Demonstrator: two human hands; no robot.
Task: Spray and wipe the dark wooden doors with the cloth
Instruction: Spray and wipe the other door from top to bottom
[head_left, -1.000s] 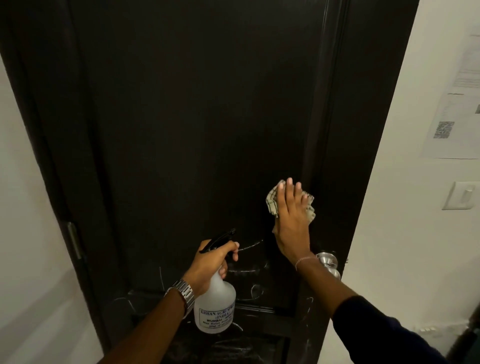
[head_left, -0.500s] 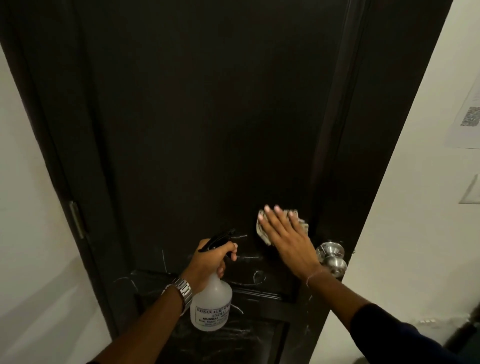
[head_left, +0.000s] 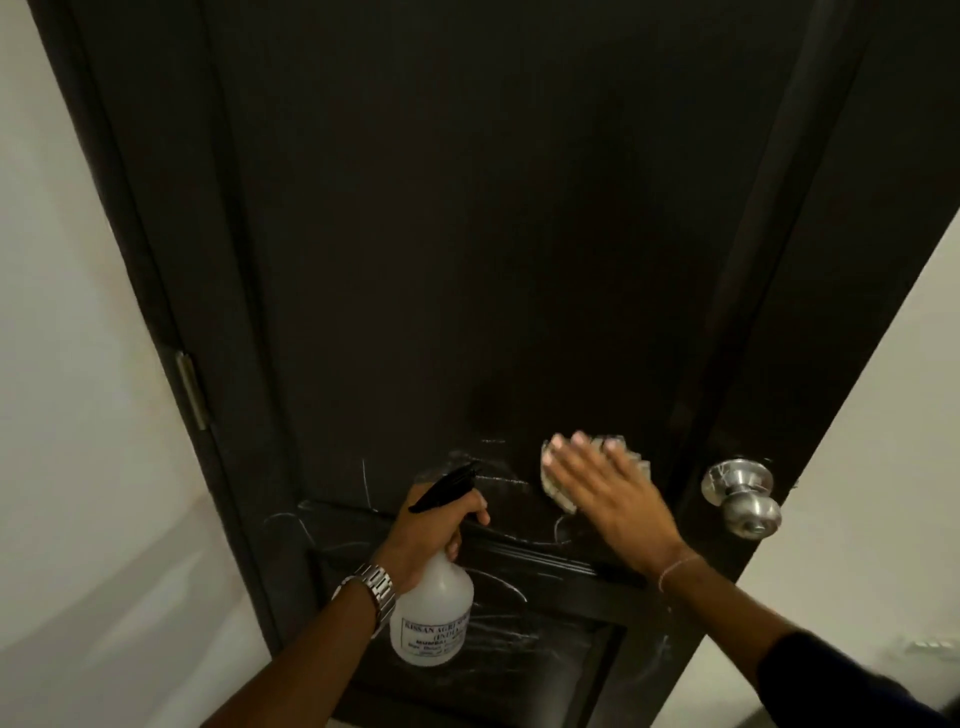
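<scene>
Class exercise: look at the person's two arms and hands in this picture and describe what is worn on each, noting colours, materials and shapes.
The left hand has a silver metal watch with a linked bracelet band at the wrist; its forearm is bare, with no sleeve in view. The right hand has a thin, pale string-like bracelet round the wrist, and further up that arm is a dark navy sleeve. No gloves or rings are visible.

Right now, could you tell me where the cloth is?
The cloth lies flat on the door under the right hand, left of the knob.

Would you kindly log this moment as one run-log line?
step: wiping | right hand: flat on cloth against door | left hand: holds spray bottle
</scene>
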